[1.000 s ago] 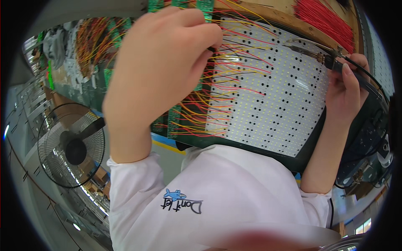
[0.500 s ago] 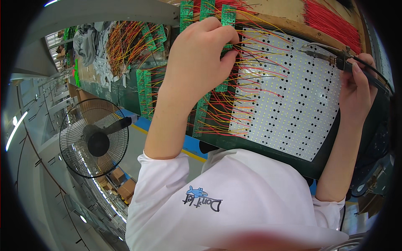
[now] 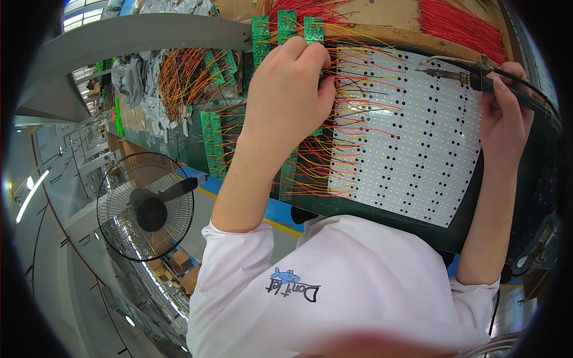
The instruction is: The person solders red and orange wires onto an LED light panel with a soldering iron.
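In my right hand (image 3: 507, 113) is a soldering iron (image 3: 477, 77), gripped by its dark handle, with a thin curved metal guide above its tip. The tip points left over the upper part of a white LED panel (image 3: 412, 143) dotted with rows of small lights and black spots. My left hand (image 3: 289, 89) is closed, thumb and fingers curled in, at the panel's left edge among red, black and yellow wires (image 3: 352, 128). Whatever its fingertips hold is hidden. Narrow green circuit boards (image 3: 287, 27) with these wires lie above and below that hand.
More green boards (image 3: 212, 143) stand left of my left forearm. Bundled red wires (image 3: 459, 30) lie on the wooden board (image 3: 382, 34) at the back. A wire heap (image 3: 182, 83) and grey pieces (image 3: 128, 83) sit far left, and a black fan (image 3: 149, 209) stands beside the bench.
The whole view has shifted slightly, with the fan and left side moving right and down. Both hands keep nearly the same places over the panel and boards.
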{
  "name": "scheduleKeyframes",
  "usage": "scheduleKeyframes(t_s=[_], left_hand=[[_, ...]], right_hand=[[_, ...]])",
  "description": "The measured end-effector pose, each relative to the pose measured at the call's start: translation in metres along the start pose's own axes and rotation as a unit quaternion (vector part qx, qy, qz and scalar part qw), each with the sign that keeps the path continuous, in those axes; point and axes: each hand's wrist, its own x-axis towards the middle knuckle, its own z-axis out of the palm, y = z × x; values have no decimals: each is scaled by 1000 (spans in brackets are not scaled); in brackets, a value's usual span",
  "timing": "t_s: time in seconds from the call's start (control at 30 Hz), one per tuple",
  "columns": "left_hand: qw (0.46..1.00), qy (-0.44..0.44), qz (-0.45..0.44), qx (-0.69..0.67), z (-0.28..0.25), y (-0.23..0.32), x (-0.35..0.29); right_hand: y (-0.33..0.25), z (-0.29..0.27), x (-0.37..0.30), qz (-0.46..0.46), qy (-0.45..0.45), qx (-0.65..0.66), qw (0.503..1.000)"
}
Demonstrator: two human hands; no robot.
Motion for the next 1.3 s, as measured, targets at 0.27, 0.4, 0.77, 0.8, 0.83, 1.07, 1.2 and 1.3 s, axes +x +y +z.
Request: scheduleKeyframes(t_s=[0.27, 0.4, 0.77, 0.8, 0.83, 1.07, 1.2, 1.3], left_hand=[[1000, -6, -18, 16, -1, 4, 2], [998, -21, -18, 59, 3, 7, 4], [998, -35, 17, -54, -11, -8, 2], [997, -33, 8, -65, -12, -8, 2], [997, -30, -2, -75, -12, -9, 1], [996, 3, 37, -86, -3, -12, -1], [993, 8, 113, -15, -3, -11, 4], [995, 9, 77, -56, -1, -13, 4]], right_hand=[[3, -3, 1, -4, 2, -2, 1000], [1, 2, 0, -6, 5, 10, 1000], [1, -5, 1, 8, -9, 18, 1000], [2, -8, 2, 8, -9, 18, 1000], [4, -13, 3, 1, -33, 12, 999], [4, -7, 2, -10, -47, 5, 999], [3, -6, 1, -12, -43, 7, 999], [5, -10, 2, -14, -43, 10, 999]])
